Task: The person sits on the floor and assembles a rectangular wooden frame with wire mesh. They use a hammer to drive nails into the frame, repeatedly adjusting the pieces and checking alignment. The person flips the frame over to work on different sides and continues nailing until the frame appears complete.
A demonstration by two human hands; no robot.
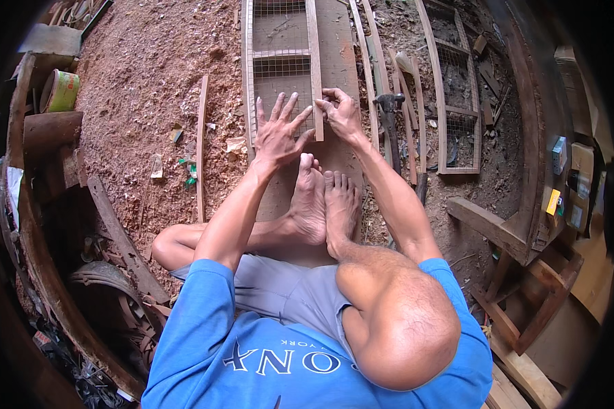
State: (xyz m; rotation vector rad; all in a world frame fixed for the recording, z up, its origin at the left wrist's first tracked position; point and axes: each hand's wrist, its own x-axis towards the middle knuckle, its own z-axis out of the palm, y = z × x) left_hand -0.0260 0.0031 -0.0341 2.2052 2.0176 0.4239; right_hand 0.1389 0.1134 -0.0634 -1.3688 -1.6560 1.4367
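A long wooden frame (315, 68) with wire mesh (281, 69) across its openings lies in front of my feet on a wide flat board (341, 54). My left hand (278, 136) rests on the near end of the frame, its fingers spread over the mesh and toward the right rail. Beside the outer edge of that rail, my right hand (342, 117) has its thumb and forefinger pinched together. Whatever small thing may be between those fingertips is too small to make out. A claw hammer (389, 102) lies just right of my right hand.
Several thin wood strips (368, 68) lie to the right, with a second meshed frame (442, 129) beyond them. Another strip (202, 150) lies left on shavings-covered ground (136, 82). A round tin (63, 91) sits far left; a wooden bench (488, 221) stands at right.
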